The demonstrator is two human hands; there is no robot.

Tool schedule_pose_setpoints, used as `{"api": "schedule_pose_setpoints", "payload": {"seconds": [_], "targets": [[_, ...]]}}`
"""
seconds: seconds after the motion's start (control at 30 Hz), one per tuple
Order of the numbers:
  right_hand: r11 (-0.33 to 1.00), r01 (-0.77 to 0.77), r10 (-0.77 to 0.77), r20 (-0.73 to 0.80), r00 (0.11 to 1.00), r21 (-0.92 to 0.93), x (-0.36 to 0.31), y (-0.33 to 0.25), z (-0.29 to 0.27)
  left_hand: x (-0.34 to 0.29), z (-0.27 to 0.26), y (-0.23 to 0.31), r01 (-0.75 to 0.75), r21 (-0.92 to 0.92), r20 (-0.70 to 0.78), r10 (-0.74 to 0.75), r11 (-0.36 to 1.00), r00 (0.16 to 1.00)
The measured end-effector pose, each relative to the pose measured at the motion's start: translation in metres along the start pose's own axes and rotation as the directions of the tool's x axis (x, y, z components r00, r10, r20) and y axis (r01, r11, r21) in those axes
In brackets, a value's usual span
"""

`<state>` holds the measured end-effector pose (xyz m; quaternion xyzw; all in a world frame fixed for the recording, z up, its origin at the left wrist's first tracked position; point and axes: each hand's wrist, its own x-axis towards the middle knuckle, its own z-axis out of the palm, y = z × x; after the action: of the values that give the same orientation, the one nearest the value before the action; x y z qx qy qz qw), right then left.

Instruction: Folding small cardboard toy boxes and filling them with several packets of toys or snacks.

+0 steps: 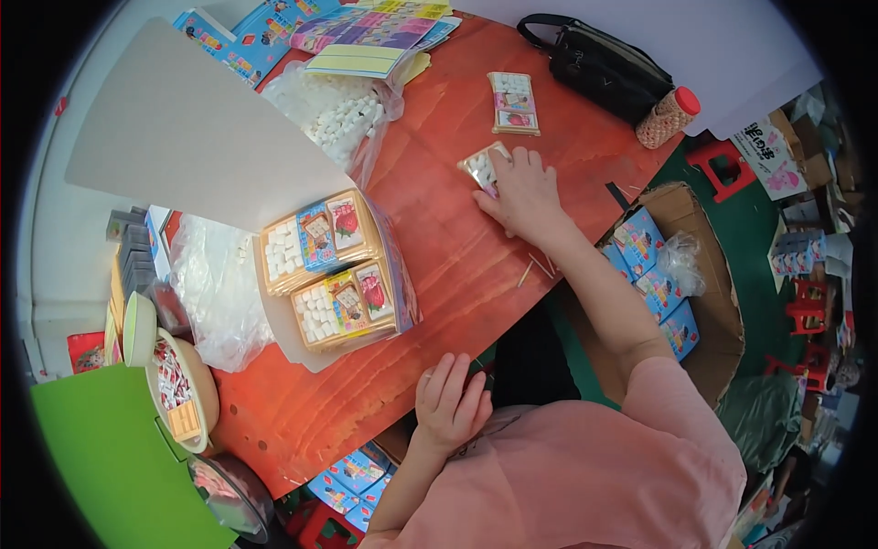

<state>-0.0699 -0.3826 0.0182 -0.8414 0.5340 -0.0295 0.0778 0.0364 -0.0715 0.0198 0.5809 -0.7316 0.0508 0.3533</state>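
My right hand reaches over the red table, its thumb and fingers around one end of a small clear pack of white pieces; the covered end cannot be made out. Beyond it lies a similar flat pack with white pieces and a pink picture card. At the table's near edge my left hand is raised, fingers loosely bent and slightly apart, nothing visible in it. Left of my hands stands a carton with its lid up, holding two stacks of such packs, their blue and yellow cards and strawberry pictures facing up.
A plastic bag of white pieces lies behind the lid, near printed sheets. At the far right are a black pouch and a red-capped jar. A cardboard box of blue cartons stands beside my right arm. A bowl sits left.
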Motion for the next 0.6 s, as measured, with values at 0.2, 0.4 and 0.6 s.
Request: {"api": "schedule_pose_setpoints", "payload": {"seconds": [0.2,0.4,0.6], "targets": [[0.95,-0.128,0.207,-0.269,0.941,0.284,0.063,0.032,-0.02,-0.03,-0.025,0.0,0.048,0.051,0.021,-0.049,0.998,0.999],[0.894,-0.414,0.429,-0.059,0.902,0.168,0.118,0.028,-0.013,-0.045,-0.048,-0.005,0.177,0.147,-0.037,-0.173,0.973,0.984],[0.982,-0.189,0.189,-0.002,0.982,-0.022,0.074,0.023,-0.002,-0.041,-0.077,-0.033,0.336,0.258,-0.323,-0.247,0.906,0.914]]}}
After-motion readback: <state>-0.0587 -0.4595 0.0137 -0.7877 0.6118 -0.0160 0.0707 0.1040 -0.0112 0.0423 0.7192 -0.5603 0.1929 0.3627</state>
